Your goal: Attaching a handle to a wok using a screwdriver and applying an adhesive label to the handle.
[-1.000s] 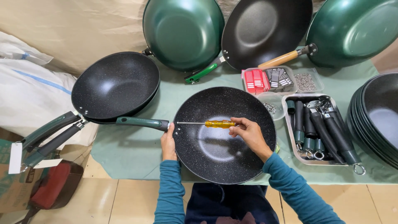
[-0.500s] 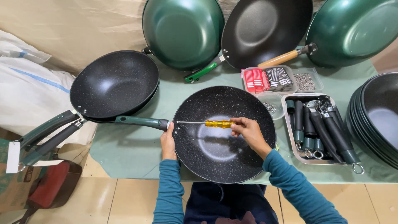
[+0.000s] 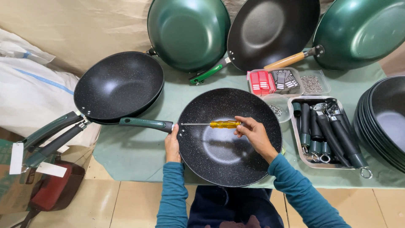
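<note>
A black speckled pan (image 3: 230, 137), round and shallow with a matte non-stick look, lies on the pale green cloth (image 3: 126, 152) that covers the table, right at the near edge in front of the person. Its smooth dark green handle (image 3: 145, 123) juts out to the left of the pan. The left hand (image 3: 172, 145) grips the pan's rim beside the handle joint, fingers curled over the edge. The right hand (image 3: 253, 133), fingers pinched narrow, holds a screwdriver (image 3: 211, 124) with a translucent amber handle; its thin steel shaft lies level across the pan, the tip at the handle joint. Left of the pan sits a stack of similar speckled pans (image 3: 119, 86) whose green handles hang off the table edge. Behind the pan lean glossy green woks (image 3: 187, 31) and one black wok with a wooden handle (image 3: 284, 61). Right of the pan stands a metal tray (image 3: 297, 139) of loose dark handles, with small clear plastic boxes (image 3: 287, 81) of red and dark parts and screws just behind it.
</note>
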